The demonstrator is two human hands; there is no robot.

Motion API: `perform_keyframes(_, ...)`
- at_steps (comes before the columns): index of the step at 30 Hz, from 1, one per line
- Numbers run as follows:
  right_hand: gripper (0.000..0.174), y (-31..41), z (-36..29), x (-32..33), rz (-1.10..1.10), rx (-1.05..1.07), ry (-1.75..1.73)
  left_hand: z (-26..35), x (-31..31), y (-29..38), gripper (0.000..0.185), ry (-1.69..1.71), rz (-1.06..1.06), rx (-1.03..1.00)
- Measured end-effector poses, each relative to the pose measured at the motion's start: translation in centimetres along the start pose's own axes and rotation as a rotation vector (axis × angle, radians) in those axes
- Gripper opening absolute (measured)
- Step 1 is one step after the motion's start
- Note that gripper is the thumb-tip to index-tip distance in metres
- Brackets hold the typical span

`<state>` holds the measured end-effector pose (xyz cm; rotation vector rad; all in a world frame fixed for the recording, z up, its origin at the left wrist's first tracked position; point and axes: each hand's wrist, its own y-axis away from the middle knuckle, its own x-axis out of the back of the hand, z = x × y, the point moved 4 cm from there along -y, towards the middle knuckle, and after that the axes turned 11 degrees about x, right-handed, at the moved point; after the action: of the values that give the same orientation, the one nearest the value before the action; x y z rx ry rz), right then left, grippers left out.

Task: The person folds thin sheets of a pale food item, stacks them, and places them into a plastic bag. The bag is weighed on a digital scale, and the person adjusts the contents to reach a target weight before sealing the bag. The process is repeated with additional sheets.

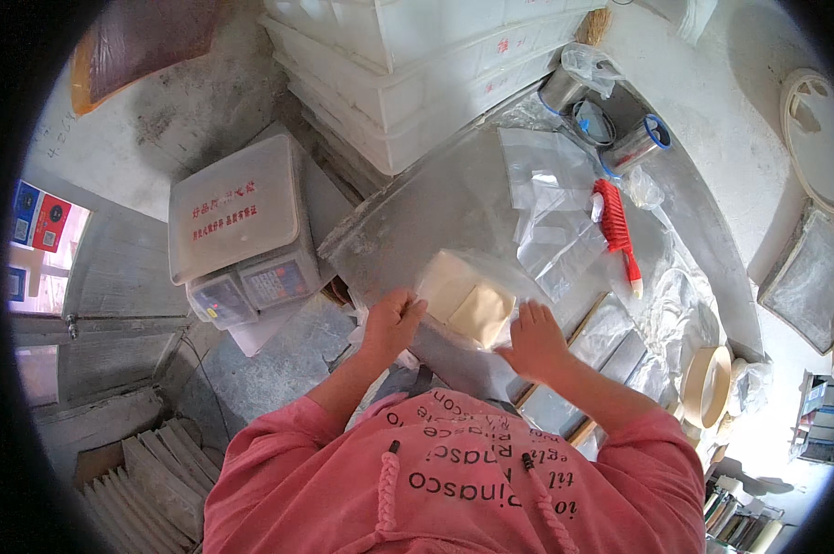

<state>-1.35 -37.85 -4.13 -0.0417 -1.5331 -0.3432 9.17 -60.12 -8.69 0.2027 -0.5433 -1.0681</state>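
A clear plastic bag (431, 282) lies on the grey worktop in front of me, close to the near edge. Inside it, or under its film, are pale cream flat pieces (483, 311), a smaller square one overlapping a larger one; what they are made of I cannot tell. My left hand (394, 322) pinches the bag's left edge between thumb and fingers. At the opposite side, my right hand (536, 341) grips the bag's right edge, its fingers partly hidden by the film.
A digital scale (251, 287) with a covered top stands left. White stacked crates (417, 97) rise behind the worktop (417, 201). To the right lie flat plastic bags (552, 201), a red brush (614, 218), steel canisters (635, 147), a long board (583, 374) and a round wooden sieve frame (706, 388).
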Motion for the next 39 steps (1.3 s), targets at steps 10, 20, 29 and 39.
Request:
perform_keyframes(10, 0.014, 1.2, 0.6, 1.4, -0.728, 0.111, -0.020, 9.5, 2.3, -2.1, 0.019, 0.719, -0.368, 0.258)
perform_keyframes(20, 0.028, -9.7, -0.1, 25.3, -0.226, 0.561, 0.067, 11.6, 17.7, 0.1, 0.016, 1.071, -0.190, -0.124)
perform_keyframes(29, 0.022, -26.5, -9.0, 28.9, 0.269, 0.594, -0.004, 10.1, 39.5, 3.5, 0.022, 0.555, 0.601, -0.319)
perform_keyframes(39, 0.066, -17.2, 1.3, 2.9, 0.838, -0.227, -0.633, 2.7, 26.4, 5.1, 0.041, -0.031, 1.352, -0.568)
